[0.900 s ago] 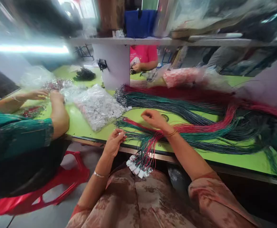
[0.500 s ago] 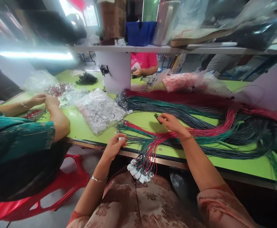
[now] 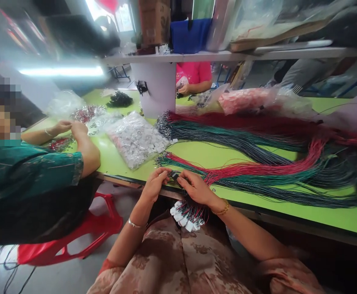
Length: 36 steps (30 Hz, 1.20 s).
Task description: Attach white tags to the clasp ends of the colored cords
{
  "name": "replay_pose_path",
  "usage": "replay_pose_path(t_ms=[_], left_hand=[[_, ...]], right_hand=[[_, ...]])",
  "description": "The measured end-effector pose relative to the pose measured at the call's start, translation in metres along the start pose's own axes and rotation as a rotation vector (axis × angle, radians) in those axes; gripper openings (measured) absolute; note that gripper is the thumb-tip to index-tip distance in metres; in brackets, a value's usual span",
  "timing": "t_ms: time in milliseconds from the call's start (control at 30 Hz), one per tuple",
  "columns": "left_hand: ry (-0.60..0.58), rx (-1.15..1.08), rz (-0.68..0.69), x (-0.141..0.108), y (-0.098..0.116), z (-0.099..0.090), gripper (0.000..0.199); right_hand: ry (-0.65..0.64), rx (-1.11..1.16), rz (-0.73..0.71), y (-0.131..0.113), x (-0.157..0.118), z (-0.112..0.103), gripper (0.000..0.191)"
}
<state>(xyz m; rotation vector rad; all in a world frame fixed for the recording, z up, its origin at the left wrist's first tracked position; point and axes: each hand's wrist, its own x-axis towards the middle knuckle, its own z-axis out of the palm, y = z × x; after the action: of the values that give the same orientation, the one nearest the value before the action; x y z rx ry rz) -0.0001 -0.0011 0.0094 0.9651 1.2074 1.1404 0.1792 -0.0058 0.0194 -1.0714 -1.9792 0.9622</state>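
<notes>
My left hand [image 3: 156, 184] is closed at the table's front edge. The white connector seen in its fingers a moment ago is now mostly hidden by them. My right hand [image 3: 195, 187] pinches a small flat black piece [image 3: 174, 175], its exact kind unclear, against the left fingertips. Below the right hand, a cluster of white connectors [image 3: 186, 217] on thin wires hangs over the edge above my lap. Right beside my hands, a bundle of red, green and black wires [image 3: 258, 171] lies along the table, its metal-tipped ends near my left hand.
A clear bag of white connector housings [image 3: 138, 141] lies beyond my left hand. Behind the near bundle stretches a second wire bundle [image 3: 227, 132]. A co-worker [image 3: 37, 175] sits at left by a red stool [image 3: 74, 237]; another person [image 3: 197, 77] works across the table under a shelf [image 3: 227, 56].
My right hand has moved left and toward me with the black piece, meeting my left hand. The left hand has stayed near the table edge. The view has shifted slightly.
</notes>
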Motion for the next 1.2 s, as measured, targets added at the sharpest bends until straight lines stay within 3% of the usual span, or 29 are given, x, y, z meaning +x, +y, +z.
replay_pose_path(t_ms=[267,467,633,667,800,933,1033,1200], left_hand=[[-0.067,0.263,0.062,0.004,-0.001,0.004,0.027],[0.092,0.708,0.45,0.0,0.004,0.007,0.018],[0.063,0.841,0.644,-0.007,0.015,0.016,0.019],[0.032,0.87,0.675,-0.008,0.016,0.018,0.019],[-0.064,1.019,0.788,-0.008,0.017,0.023,0.022],[-0.111,1.141,0.864,-0.008,0.013,0.024,0.021],[-0.083,1.159,0.851,-0.012,0.005,0.028,0.018],[0.195,1.02,0.619,-0.015,-0.009,0.037,0.017]], right_hand=[[0.099,-0.108,-0.022,0.01,-0.01,0.014,0.02],[0.142,-0.21,-0.088,0.006,-0.015,0.013,0.014],[0.373,-0.274,-0.118,-0.002,0.006,-0.017,0.02],[0.329,-0.254,-0.082,0.0,0.015,-0.022,0.022],[-0.072,0.021,0.094,0.016,0.053,-0.027,0.034],[-0.229,0.277,0.219,0.023,0.068,-0.02,0.03],[-0.104,0.354,0.319,0.016,0.064,-0.018,0.034],[0.281,0.616,0.336,0.003,0.046,-0.011,0.047]])
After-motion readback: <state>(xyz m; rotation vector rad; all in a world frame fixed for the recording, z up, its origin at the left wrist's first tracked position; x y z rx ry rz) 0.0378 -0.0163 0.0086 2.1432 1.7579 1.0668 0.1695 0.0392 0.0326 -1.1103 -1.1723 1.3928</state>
